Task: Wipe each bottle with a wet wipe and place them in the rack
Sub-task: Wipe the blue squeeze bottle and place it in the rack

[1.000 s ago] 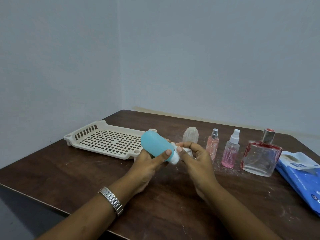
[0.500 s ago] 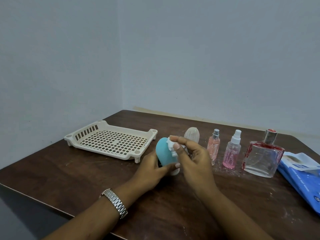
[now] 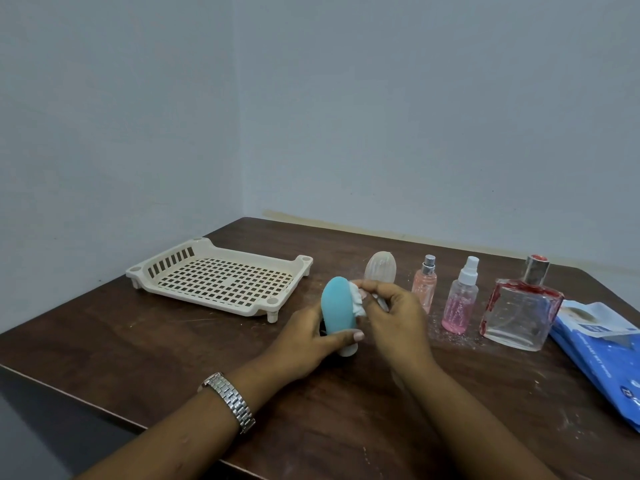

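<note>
My left hand point(image 3: 304, 344) grips a teal squeeze bottle point(image 3: 337, 311) near its white cap, which points down at the table. My right hand point(image 3: 394, 317) pinches a crumpled white wet wipe point(image 3: 356, 301) against the bottle's right side. A cream slotted rack point(image 3: 221, 282) sits at the left with nothing in it. Behind my hands stands a ribbed translucent bottle point(image 3: 379, 268). To the right stand a small pink spray bottle with a silver top point(image 3: 424, 289), a pink spray bottle with a white top point(image 3: 460, 306) and a square glass bottle with red edges point(image 3: 523, 310).
A blue wet wipe pack point(image 3: 609, 358) lies at the table's right edge. White specks dust the dark wooden table point(image 3: 173, 341) around the bottles. Walls meet in a corner behind the table. A metal watch point(image 3: 230, 401) is on my left wrist.
The teal bottle has swung from lying tilted with its cap to the right to standing cap-down. The wipe has moved from the cap end up along the bottle's side.
</note>
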### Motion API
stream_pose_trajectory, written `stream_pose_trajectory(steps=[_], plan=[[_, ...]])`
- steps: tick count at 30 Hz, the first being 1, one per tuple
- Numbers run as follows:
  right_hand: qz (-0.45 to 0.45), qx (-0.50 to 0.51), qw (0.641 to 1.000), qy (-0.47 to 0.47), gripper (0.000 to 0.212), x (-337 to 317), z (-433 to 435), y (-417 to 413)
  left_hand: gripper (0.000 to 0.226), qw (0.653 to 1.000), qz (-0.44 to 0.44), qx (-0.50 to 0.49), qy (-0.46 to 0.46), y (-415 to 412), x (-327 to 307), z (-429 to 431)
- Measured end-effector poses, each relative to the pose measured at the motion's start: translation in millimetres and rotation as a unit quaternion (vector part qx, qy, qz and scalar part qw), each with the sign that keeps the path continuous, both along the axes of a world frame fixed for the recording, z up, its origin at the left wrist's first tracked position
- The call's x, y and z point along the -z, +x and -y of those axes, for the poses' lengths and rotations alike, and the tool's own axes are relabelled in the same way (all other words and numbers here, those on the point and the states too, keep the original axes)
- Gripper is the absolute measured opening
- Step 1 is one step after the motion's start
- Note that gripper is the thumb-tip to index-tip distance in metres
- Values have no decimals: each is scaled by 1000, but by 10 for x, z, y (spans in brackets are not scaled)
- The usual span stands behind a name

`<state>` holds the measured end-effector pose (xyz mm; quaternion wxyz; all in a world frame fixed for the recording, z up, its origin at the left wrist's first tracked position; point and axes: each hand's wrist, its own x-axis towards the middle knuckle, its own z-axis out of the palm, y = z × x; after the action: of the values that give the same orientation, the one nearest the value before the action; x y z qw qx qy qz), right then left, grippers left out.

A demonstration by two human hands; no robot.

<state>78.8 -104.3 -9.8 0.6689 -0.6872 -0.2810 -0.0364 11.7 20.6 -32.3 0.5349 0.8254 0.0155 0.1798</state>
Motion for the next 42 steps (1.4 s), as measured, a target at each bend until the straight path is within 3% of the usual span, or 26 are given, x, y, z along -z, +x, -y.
stream_pose_trajectory(steps=[3, 7, 9, 12, 14, 21, 25, 31, 35, 38, 40, 42], plan=[[-17, 7, 998, -67, 26, 37, 42, 84, 38, 1000, -3, 4, 5, 19, 11, -10], [-25, -1, 986, -163, 18, 102, 78, 159, 30, 1000, 6, 5, 21, 21, 3, 5], [-32, -5, 990, -139, 16, 95, 75, 128, 32, 1000, 5, 5, 21, 24, 5, 4], [-69, -30, 997, 4, 17, 0, 49, 28, 46, 1000, 1, 8, 7, 37, 2, 4], [-16, -28, 998, 53, 15, -47, 46, -5, 48, 1000, 0, 18, -3, 44, -8, 14], [239, -2, 971, -17, 23, -64, 51, -62, 35, 1000, 2, 19, -21, 46, -14, 26], [279, -34, 959, -48, 22, -38, 55, -54, 40, 999, -1, 41, -35, 5, -45, 20], [226, -111, 964, -86, 20, -53, 86, -38, 61, 992, -17, 111, -52, -101, -142, -11], [320, -99, 928, -164, 24, -22, 78, -26, 117, 994, 11, 59, -92, -67, -99, -38], [372, -87, 902, -201, 28, -24, 70, -38, 129, 993, -18, 20, -113, -57, -84, -57], [374, -96, 900, -204, 31, -31, 79, -34, 117, 993, -36, 2, -110, -50, -63, -61], [374, -110, 895, -219, 35, -29, 84, -29, 85, 991, -27, -12, -127, -41, -33, -67]])
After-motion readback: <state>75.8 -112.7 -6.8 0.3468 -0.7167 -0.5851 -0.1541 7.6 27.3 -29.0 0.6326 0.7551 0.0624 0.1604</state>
